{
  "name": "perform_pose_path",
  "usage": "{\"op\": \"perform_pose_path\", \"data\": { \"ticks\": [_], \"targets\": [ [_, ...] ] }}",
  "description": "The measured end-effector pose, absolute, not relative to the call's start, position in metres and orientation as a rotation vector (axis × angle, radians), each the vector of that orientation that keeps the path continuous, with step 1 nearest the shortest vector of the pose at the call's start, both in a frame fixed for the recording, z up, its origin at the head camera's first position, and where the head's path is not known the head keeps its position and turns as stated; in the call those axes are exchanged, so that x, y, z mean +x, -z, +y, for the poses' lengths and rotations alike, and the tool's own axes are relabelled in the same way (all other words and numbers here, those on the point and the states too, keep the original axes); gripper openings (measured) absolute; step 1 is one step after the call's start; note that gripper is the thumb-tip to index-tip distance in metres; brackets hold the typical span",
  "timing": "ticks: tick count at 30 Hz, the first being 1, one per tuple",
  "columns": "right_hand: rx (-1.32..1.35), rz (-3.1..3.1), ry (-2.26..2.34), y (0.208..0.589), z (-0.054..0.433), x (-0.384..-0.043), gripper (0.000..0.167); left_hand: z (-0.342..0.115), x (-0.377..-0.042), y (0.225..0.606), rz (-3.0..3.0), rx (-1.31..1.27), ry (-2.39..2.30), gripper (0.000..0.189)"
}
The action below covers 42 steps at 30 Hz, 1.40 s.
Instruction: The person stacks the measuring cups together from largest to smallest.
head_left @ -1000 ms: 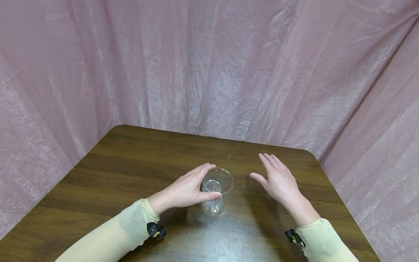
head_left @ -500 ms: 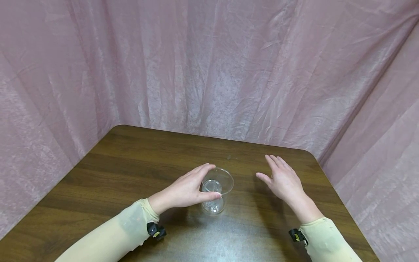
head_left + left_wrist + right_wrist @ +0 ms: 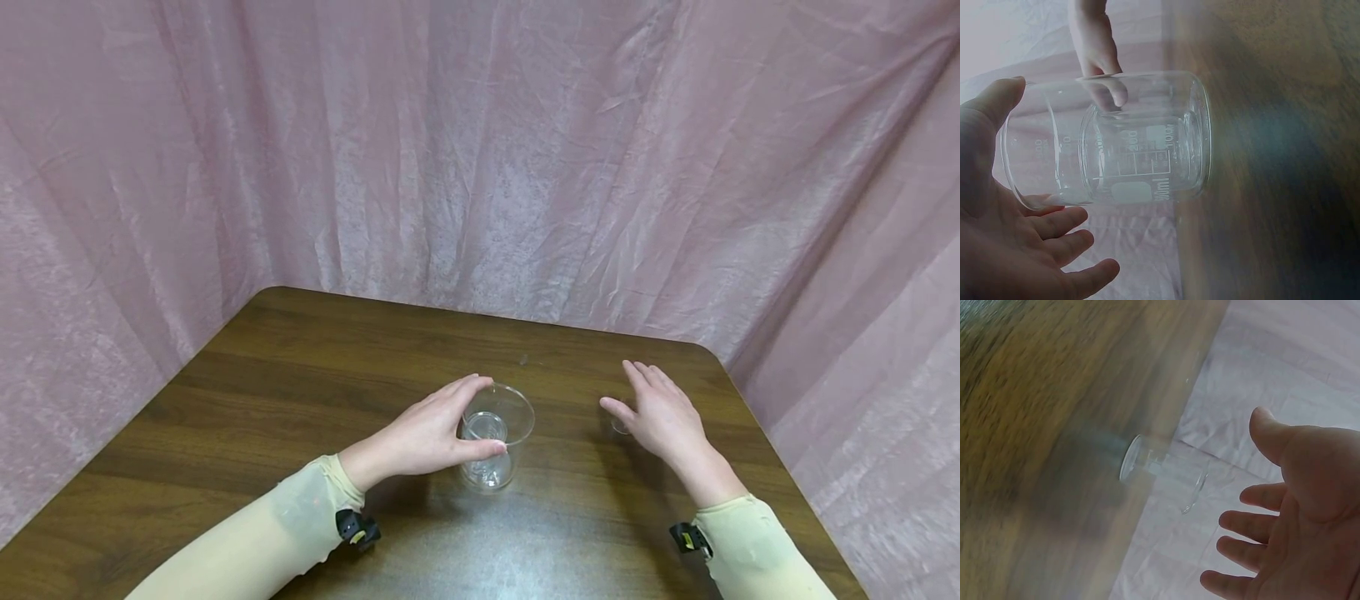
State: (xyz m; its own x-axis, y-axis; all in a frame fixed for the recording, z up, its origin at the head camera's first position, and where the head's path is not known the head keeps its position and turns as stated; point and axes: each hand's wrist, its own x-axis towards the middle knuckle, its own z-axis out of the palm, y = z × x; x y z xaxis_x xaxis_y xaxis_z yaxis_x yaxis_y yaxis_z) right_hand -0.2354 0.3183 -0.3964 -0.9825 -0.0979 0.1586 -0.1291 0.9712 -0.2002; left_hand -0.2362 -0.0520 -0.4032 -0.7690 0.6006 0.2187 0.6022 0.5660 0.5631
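My left hand (image 3: 431, 433) holds a large clear glass beaker (image 3: 517, 417) near its rim, thumb on the near side and fingers on the far side. A smaller glass beaker (image 3: 1141, 156) with white graduations stands nested inside it. In the left wrist view the other fingers spread loosely away from the glass. My right hand (image 3: 662, 421) hovers with relaxed, parted fingers and holds nothing. Another small clear beaker (image 3: 1169, 475) stands upright on the table near that hand; most of it is hidden behind the hand in the head view.
Both beakers and hands are over a brown wood-grain table (image 3: 300, 358) with rounded far corners. Pink velvet curtains (image 3: 480, 167) hang behind the table and along its sides. A small faint clear mark (image 3: 524, 360) shows toward the far edge.
My right hand has drifted to the right and slightly nearer, away from the large beaker. A small beaker's edge now shows by its thumb. My left hand stays on the large beaker.
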Motion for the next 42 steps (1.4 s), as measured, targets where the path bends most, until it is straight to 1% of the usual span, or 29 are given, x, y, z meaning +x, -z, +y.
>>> {"op": "perform_pose_path", "data": {
  "ticks": [15,28,34,39,42],
  "targets": [
    [0.146,-3.001,-0.301,0.403,0.329,-0.233,0.085,-0.052,-0.236,0.404,-2.768,-1.076,1.01,0.098],
    [0.089,-3.072,-0.3,0.405,0.335,-0.231,0.079,-0.052,-0.236,0.404,-2.756,-1.076,1.011,0.097],
    [0.07,-3.089,-0.294,0.406,0.336,-0.232,0.074,-0.052,-0.236,0.404,-2.76,-1.073,1.011,0.097],
    [0.06,-3.093,-0.316,0.406,0.337,-0.233,0.061,-0.052,-0.236,0.404,-2.766,-1.071,1.007,0.098],
    [0.053,-3.098,-0.323,0.407,0.337,-0.233,0.056,-0.052,-0.236,0.403,-2.769,-1.07,1.005,0.097]
  ]
}}
